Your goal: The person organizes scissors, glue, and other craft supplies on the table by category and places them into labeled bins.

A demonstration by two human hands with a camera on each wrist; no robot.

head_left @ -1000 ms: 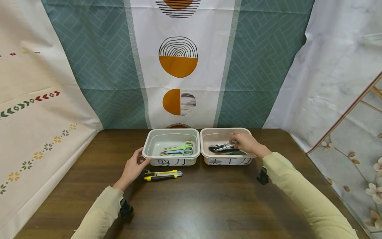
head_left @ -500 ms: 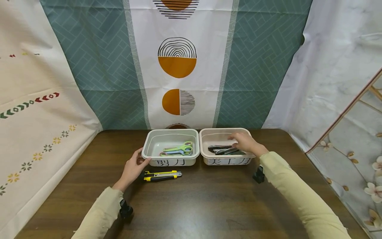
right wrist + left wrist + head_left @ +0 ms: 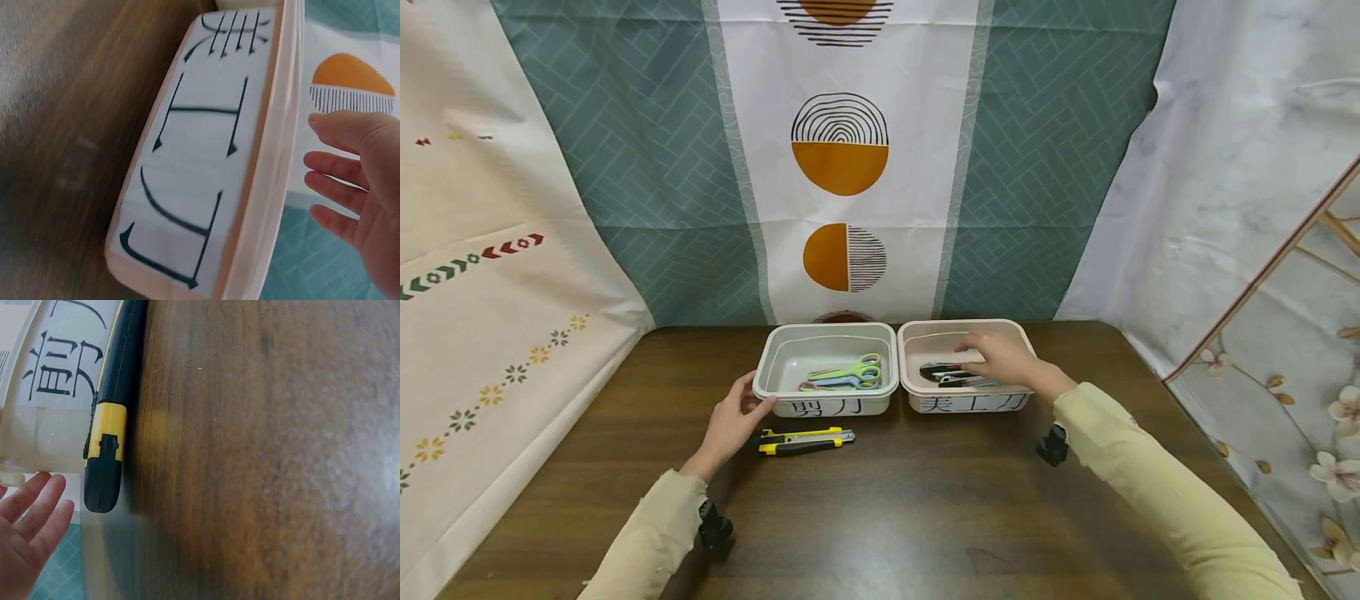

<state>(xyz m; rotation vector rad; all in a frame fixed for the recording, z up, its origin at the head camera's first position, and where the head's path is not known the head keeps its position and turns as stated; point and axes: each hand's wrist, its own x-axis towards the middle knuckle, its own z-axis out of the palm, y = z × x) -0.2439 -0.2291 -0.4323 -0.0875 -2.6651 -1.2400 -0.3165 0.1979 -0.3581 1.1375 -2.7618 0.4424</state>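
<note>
My left hand [image 3: 732, 423] rests at the left front corner of the grey-white bin [image 3: 824, 331], its fingers extended in the left wrist view and touching the bin. Inside that bin lie green-handled and blue-handled scissors [image 3: 850, 373]. A yellow and black utility knife [image 3: 805, 442] lies on the table in front of it, close to my left hand. My right hand [image 3: 1004, 362] hovers over the pinkish bin [image 3: 958, 327] with loose, spread fingers and nothing between them. Several dark and silver utility knives [image 3: 943, 372] lie in this bin, partly hidden by its front wall.
The bins stand side by side near the back edge of the brown wooden table [image 3: 880, 508]. Each has a white label with black characters, such as the right bin's label [image 3: 200, 137]. A patterned curtain [image 3: 842, 192] hangs behind.
A silver and black utility knife, held by my right hand earlier, was let go into the right bin. That hand has since shifted slightly left. My left hand stays at the left bin.
</note>
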